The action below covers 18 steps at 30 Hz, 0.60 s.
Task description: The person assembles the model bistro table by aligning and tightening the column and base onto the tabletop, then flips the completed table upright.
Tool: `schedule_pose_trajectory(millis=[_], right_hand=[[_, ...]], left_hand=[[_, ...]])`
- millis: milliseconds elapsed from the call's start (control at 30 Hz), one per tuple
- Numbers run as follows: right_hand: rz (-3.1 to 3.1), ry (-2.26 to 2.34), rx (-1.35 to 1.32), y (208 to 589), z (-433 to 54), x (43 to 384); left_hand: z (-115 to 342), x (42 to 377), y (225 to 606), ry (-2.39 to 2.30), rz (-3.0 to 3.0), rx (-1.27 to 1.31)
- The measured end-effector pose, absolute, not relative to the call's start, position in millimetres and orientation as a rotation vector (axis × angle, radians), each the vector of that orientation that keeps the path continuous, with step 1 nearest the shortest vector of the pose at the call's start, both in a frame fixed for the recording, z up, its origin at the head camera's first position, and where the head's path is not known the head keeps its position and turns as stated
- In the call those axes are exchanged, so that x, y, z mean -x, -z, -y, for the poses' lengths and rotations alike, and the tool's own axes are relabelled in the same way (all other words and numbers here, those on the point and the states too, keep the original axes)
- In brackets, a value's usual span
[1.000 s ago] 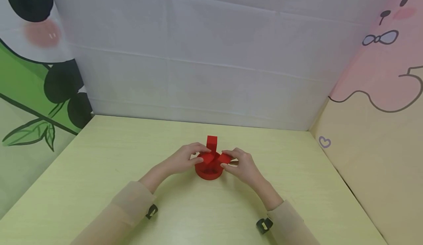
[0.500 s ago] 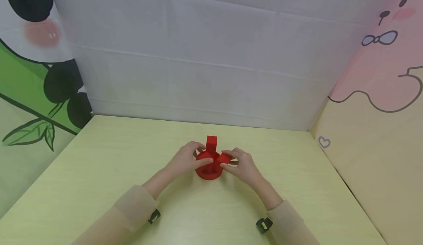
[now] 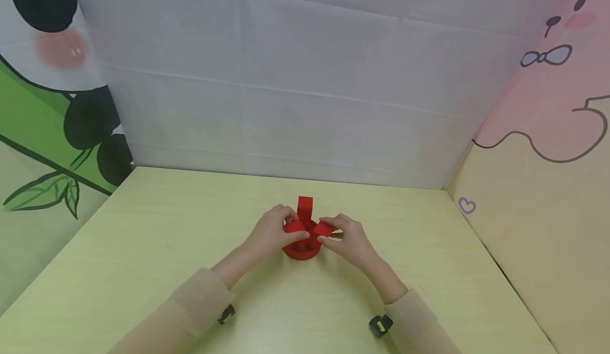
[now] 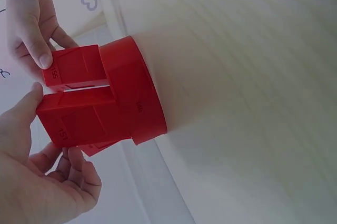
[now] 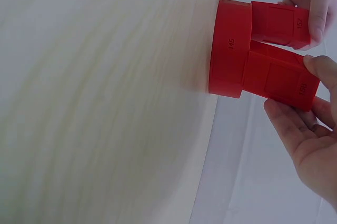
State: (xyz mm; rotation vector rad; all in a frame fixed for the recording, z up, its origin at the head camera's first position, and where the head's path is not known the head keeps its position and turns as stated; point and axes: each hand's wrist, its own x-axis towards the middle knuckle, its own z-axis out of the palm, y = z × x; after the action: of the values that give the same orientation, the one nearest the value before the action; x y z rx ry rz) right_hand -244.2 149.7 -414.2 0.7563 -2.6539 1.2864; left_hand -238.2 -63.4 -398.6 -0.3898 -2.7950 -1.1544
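Observation:
A red round base with a raised rim sits on the table, and red rectangular blocks stand up out of it. My left hand pinches the left block between thumb and fingers; in the left wrist view that block has its lower end in the base. On the other side my right hand grips the right block, which leans slightly outward in the right wrist view. A third block rises at the back, touched by neither hand. The inside of the base is partly hidden.
The pale yellow table reaches back to a white cloth wall. Printed cartoon panels flank it on the left and right. Black bands hang beneath both sleeves.
My left hand has shifted a little to the right, its thumb now across the near side of the left block and its fingers behind. My right hand has stayed in place.

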Motion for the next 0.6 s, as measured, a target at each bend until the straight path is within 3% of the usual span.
schedule_pose_trajectory(millis=[600], right_hand=[[2.621, -1.283, -0.774, 417.6, -150.9, 246.0]], left_hand=[[91.9, 246.2, 401.9, 1.138, 2.823, 0.735]])
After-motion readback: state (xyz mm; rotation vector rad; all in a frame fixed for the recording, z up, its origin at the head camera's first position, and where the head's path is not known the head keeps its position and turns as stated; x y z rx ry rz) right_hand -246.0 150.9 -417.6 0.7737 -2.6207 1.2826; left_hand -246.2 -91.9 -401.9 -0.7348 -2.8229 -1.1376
